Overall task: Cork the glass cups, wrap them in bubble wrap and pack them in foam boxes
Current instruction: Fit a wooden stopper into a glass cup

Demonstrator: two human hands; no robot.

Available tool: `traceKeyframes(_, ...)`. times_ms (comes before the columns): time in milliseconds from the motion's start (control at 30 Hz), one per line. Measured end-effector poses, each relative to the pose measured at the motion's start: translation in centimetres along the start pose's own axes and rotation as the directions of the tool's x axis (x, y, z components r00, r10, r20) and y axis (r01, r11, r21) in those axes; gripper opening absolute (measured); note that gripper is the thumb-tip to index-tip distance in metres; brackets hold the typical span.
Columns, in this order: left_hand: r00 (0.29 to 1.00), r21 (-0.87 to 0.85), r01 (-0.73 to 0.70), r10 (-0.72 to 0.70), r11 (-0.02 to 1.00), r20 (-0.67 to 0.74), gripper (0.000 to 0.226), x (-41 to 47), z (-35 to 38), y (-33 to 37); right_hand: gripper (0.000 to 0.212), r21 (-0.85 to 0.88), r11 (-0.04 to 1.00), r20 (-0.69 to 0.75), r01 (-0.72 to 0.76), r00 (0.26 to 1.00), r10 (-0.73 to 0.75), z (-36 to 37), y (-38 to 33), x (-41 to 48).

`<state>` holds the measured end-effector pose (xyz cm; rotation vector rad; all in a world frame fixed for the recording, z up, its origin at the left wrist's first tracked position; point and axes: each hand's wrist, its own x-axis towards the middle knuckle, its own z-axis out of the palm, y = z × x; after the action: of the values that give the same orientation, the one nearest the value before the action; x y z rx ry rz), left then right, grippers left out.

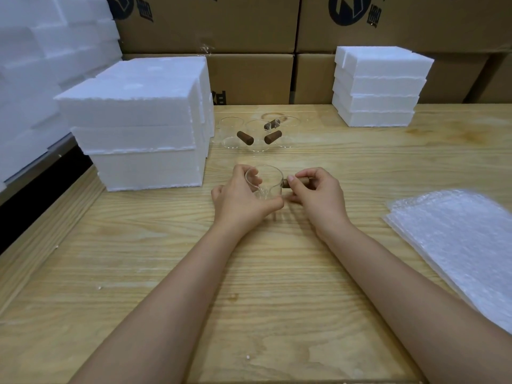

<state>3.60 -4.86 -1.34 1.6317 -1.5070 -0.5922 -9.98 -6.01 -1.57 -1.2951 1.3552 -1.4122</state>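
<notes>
Left hand: the left hand (241,200) has its grip closed round one clear round glass cup (270,180), with the fingers over the far rim and the thumb on the near side.
Right hand: the right hand (315,198) has its grip pinched on one short brown wooden cork (303,180), with the thumb on top.
Cup and cork: the cork lies flat and its end touches the right side of the cup.
Where the cup is: it is in the middle of the light wooden table (249,273), between the two hands. I cannot tell if it rests on the table.
More cups: three more clear glass cups (257,135) stand close together at the back of the table. Each one has a brown cork sticking out, so there are three brown corks (245,138).
Count: four cups and four corks in all.
Bubble wrap: one flat pile of clear bubble wrap sheets (457,245) lies on the right side of the table. The sheets are too thin to count.
Foam boxes on the left: a stack of big white foam boxes (144,128), three layers high, stands beside the back cups.
Foam on the right: a stack of thin white foam slabs (379,87) stands at the back, four or five high.
Behind: brown cardboard boxes (249,76) stand stacked along the back.
</notes>
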Motion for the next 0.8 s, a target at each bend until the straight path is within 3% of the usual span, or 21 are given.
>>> traceKeyframes(100, 1.0, -0.015, -0.002, 0.002, 1.0, 0.003, 0.068, -0.1, 0.0, 0.0, 0.013, -0.164, 0.986, -0.008, 0.041, 0.999, -0.043, -0.1, -0.2, -0.2)
traceKeyframes(233, 1.0, -0.039, 0.006, -0.006, 0.999, -0.007, 0.069, 0.0, -0.1, -0.1, 0.044, -0.409, 0.91, 0.029, 0.067, 0.998, -0.06, -1.1, -1.7, -0.5)
traceKeyframes(367, 0.997, -0.072, 0.044, -0.049, 0.996, -0.067, 0.079, 0.2, -0.3, -0.4, 0.03, -0.619, 0.774, 0.068, 0.133, 0.991, -0.115, -4.6, -6.6, 0.0)
traceKeyframes(433, 0.995, -0.086, 0.057, -0.064, 0.995, -0.076, 0.085, 0.2, -0.5, -0.4, 0.026, -0.792, 0.6, 0.087, 0.115, 0.993, -0.076, -7.4, -8.6, 0.7)
traceKeyframes(533, 0.995, -0.14, 0.055, -0.066, 0.989, -0.074, 0.093, 0.2, -0.6, -0.4, 0.043, -0.987, 0.158, 0.052, 0.033, 0.992, 0.113, -12.4, -9.3, 1.8)
traceKeyframes(567, 0.995, -0.159, 0.056, -0.068, 0.986, -0.075, 0.093, 0.3, -0.7, -0.5, 0.043, -0.998, 0.062, 0.017, 0.005, 0.982, 0.186, -13.9, -8.6, 2.1)
traceKeyframes(700, 0.994, -0.171, 0.056, -0.07, 0.984, -0.081, 0.091, 0.4, -0.6, -0.6, 0.042, -0.994, -0.088, -0.098, -0.071, 0.923, 0.371, -18.5, -3.4, 2.3)
traceKeyframes(800, 0.994, -0.189, 0.048, -0.064, 0.981, -0.083, 0.092, 0.4, -0.5, -0.7, 0.044, -0.976, -0.211, -0.053, 0.049, 0.891, 0.451, -19.9, -0.6, 2.0)
